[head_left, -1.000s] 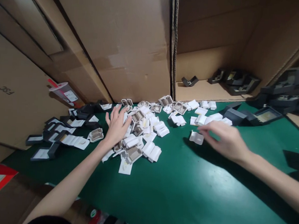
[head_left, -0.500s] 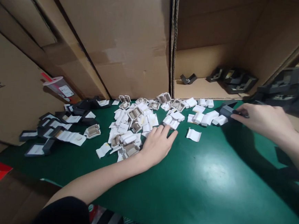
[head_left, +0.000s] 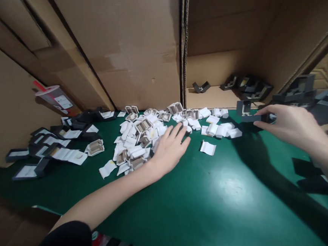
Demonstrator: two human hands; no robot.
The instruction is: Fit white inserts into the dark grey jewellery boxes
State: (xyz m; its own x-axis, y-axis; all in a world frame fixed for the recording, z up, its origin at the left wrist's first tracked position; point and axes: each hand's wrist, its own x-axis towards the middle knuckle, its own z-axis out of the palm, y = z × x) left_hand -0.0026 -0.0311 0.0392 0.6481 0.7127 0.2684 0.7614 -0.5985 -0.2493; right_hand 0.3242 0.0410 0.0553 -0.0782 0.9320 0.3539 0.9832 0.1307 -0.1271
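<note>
My right hand (head_left: 289, 123) pinches a small dark hinged box (head_left: 248, 116) between thumb and fingers, above the table at the right. The box stands open, its lid tipped up, with a pale fitting inside. My left hand (head_left: 172, 144) is spread palm down at the right side of a heap of white folded card inserts (head_left: 130, 142); its fingers reach over some of them. Several white inserts (head_left: 220, 130) lie in a loose row between the two hands. A single white insert (head_left: 208, 147) lies nearer to me on the green table (head_left: 191, 208).
More dark boxes with white inserts (head_left: 63, 141) lie at the left, near a lidded cup with a red straw (head_left: 55, 97). Dark open boxes (head_left: 253, 88) sit inside a large cardboard carton (head_left: 228, 60) at the back. More dark boxes (head_left: 300, 90) are piled at the far right.
The dark box in my right hand has been raised and now shows open, lid up. My left hand's fingers have spread a little over the heap. The whole view has shifted slightly.
</note>
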